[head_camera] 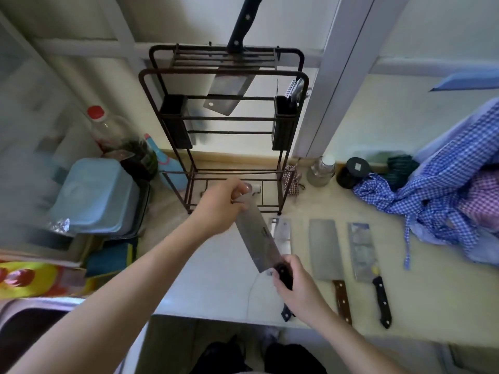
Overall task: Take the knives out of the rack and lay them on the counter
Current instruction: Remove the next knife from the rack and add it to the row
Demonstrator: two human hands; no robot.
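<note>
A dark metal rack [224, 74] stands at the back of the counter [432, 287]. One cleaver [229, 90] with a black handle still hangs in its top slots. I hold another cleaver [258, 238] above the counter in front of the rack. My right hand [295, 283] grips its black handle, and my left hand [222, 205] pinches the far end of its blade. Three cleavers lie side by side on the counter: one partly hidden under the held blade [283, 234], one with a brown handle [325, 252], one with a black handle [363, 252].
A blue tub [94, 195] and bottles [116, 136] stand left of the rack. Small jars [322, 171] and a pile of checked blue cloth [445, 201] lie to the right. A sink [32, 319] is at the lower left. The counter's front edge runs below my hands.
</note>
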